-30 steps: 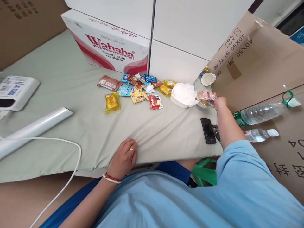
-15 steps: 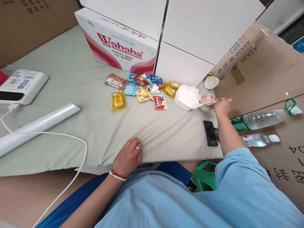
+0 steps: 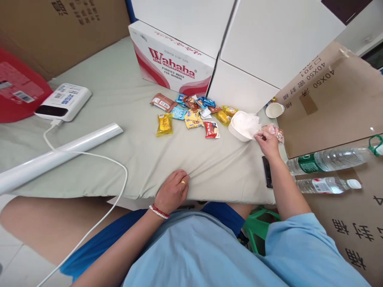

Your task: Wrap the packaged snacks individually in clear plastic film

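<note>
My right hand (image 3: 267, 142) reaches to the near edge of a white bowl (image 3: 239, 128) lined with a thin plastic bag, fingers pinched on the bag's edge. Just behind the hand lies a clear bag of pinkish wrapped snacks (image 3: 277, 131). My left hand (image 3: 172, 192), with a ring and a bead bracelet, rests flat on the green cloth (image 3: 104, 107) at the table's near edge, holding nothing. Several small snack packets (image 3: 191, 115) lie scattered left of the bowl, among them a yellow one (image 3: 164, 123) and a red one (image 3: 212, 130).
A Wahaha carton (image 3: 172, 67) and white boxes (image 3: 269, 40) stand behind. A paper cup (image 3: 274, 110), a black phone (image 3: 266, 176), two lying water bottles (image 3: 326, 160), cardboard (image 3: 329, 99), a white roll (image 3: 60, 153), a white device (image 3: 64, 101) with its cable, and a red bag (image 3: 18, 91) surround the area.
My right hand moved left from the bag of pinkish snacks to the bowl's plastic lining. The camera view shifted left, showing the red bag. My left hand stayed put.
</note>
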